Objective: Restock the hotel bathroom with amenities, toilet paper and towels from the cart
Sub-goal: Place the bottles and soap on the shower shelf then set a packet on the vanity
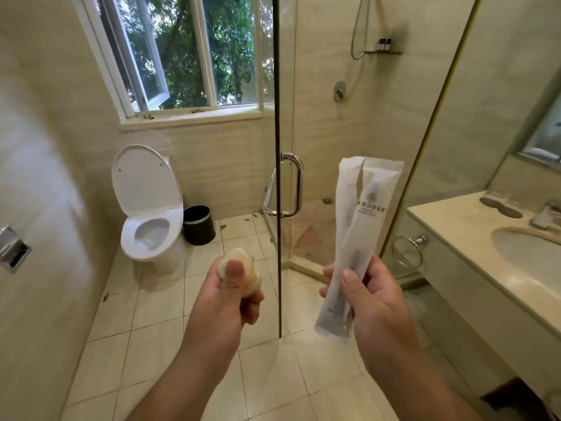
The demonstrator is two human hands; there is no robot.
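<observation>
My left hand (232,294) grips a small round cream-coloured wrapped soap (243,262), thumb pressed on its top, held over the tiled floor. My right hand (368,294) holds two long white sachets (355,226) upright, thumb across them; the front one bears a printed logo. Both hands are raised side by side in front of the glass shower door's edge (277,177). The cream vanity counter (455,220) with its sink basin (528,253) lies to the right of my right hand.
A toilet (148,208) with raised lid stands at the left under the window, a black bin (198,224) beside it. An empty paper holder (12,247) is on the left wall. Small bottles (384,44) sit on the shower shelf. A towel ring (408,250) hangs on the vanity's side.
</observation>
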